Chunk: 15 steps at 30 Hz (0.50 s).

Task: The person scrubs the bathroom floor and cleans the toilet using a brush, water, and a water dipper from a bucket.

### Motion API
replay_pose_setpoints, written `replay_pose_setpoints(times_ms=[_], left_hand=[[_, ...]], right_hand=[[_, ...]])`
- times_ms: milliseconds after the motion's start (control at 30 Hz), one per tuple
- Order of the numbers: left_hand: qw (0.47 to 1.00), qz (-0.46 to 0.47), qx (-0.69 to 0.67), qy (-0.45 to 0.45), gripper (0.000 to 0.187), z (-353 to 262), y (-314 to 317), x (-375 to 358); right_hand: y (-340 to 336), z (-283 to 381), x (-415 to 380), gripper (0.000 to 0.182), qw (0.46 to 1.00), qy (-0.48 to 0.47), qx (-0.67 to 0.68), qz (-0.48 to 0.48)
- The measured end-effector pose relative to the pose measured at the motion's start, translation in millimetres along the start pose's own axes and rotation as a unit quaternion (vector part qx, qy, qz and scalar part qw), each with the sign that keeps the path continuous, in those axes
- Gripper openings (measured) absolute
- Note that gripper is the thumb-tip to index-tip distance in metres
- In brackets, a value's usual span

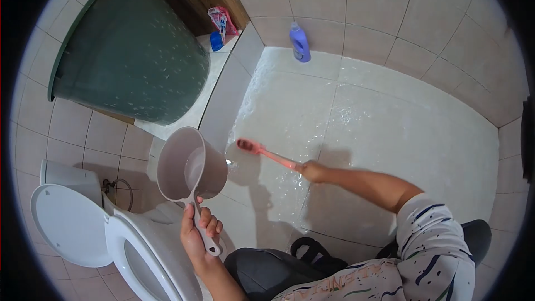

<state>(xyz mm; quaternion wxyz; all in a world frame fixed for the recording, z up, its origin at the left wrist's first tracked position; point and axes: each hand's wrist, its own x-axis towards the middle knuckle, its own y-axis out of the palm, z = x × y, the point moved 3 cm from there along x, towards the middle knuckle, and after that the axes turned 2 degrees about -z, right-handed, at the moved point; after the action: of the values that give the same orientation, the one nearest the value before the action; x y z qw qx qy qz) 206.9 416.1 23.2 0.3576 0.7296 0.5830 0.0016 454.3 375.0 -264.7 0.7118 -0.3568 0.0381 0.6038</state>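
Note:
My left hand is wrapped round the handle of a greyish-pink water dipper, which is tilted and has some clear water inside. It hangs in the air between the toilet and the wet floor. My right hand grips the end of a long-handled pink scrub brush, arm stretched forward. The brush head, with dark marks on its upper face, is over the wet tiles near the raised ledge. Suds and water shine along the foot of that ledge.
A purple bottle stands against the back wall. On the tiled ledge sit a large green tub, a pink packet and a blue item. The white toilet is at lower left, its lid raised.

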Motion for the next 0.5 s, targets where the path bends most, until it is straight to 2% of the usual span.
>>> replay_pose_setpoints(times_ms=[33, 67, 100, 133, 167, 200, 233, 267, 333, 400, 433, 500], left_hand=[[1.000, -0.001, 0.006, -0.001, 0.030, 0, -4, 1], [1.000, -0.005, 0.007, -0.004, 0.030, -1, -8, 1], [1.000, -0.003, 0.004, -0.014, 0.030, -1, -12, 2], [1.000, 0.000, -0.001, -0.024, 0.030, 0, -14, 2], [1.000, 0.006, -0.001, -0.026, 0.029, 0, -17, 3], [1.000, 0.005, -0.005, -0.024, 0.029, 0, -19, 4], [1.000, 0.006, -0.001, -0.026, 0.029, 0, -19, 6], [1.000, 0.008, 0.004, -0.028, 0.029, 0, -20, 8], [1.000, 0.008, 0.002, -0.021, 0.028, 0, -17, 11], [0.999, 0.024, 0.002, -0.027, 0.027, 1, -15, 14], [1.000, 0.011, 0.009, -0.023, 0.026, 0, -13, 15], [1.000, 0.001, 0.010, -0.021, 0.026, 1, -12, 17]], right_hand=[[3, -3, 7, 0.059, 0.991, -0.094, -0.094, -0.009], [-25, 8, 20, 0.062, 0.988, -0.032, -0.103, 0.107], [-39, -5, 52, 0.069, 0.995, -0.027, -0.091, 0.019], [-70, 2, 67, 0.066, 0.997, -0.022, -0.065, -0.025], [-97, 22, 64, 0.063, 0.992, 0.061, -0.040, -0.103], [-111, 20, 82, 0.068, 0.979, 0.065, -0.005, -0.195], [-119, 33, 80, 0.066, 0.962, 0.136, 0.079, -0.225], [-110, 41, 85, 0.066, 0.962, 0.132, 0.075, -0.227], [-76, 49, 87, 0.065, 0.968, 0.119, 0.117, -0.189], [-36, 39, 75, 0.063, 0.995, 0.036, -0.004, -0.089], [-36, 42, 66, 0.063, 0.995, 0.034, -0.010, -0.089], [-41, 53, 43, 0.061, 0.996, -0.017, -0.089, 0.024]])
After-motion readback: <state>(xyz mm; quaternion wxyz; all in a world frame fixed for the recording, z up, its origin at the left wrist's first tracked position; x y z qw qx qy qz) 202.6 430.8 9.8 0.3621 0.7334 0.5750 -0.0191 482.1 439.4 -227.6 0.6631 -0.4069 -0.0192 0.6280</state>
